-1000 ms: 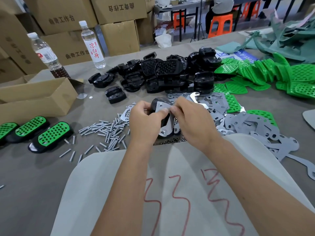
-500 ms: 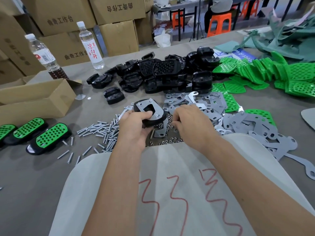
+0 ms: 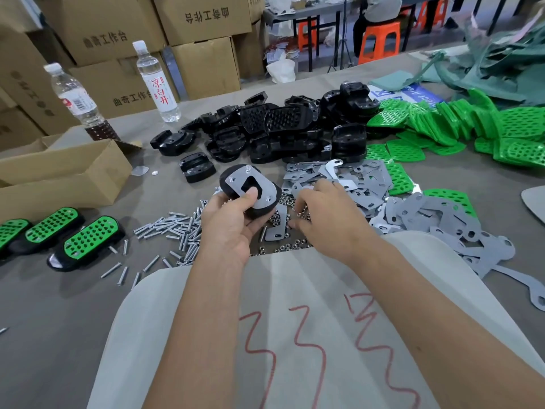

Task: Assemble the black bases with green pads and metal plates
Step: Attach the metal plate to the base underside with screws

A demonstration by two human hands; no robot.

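Your left hand grips a black base above the tabletop, thumb pressed on the metal plate seated on it. Your right hand reaches palm down, fingers curled, into the loose nuts just beside the base; you cannot tell whether it holds one. Spare plates lie to the right, green pads beyond them, black bases piled behind.

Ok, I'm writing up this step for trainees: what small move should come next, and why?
Probably pinch up one nut with the right hand. The left hand holds the black base with the metal plate on it, bolt ends poke bare through the plate's holes, and the right fingers already reach into the nuts.
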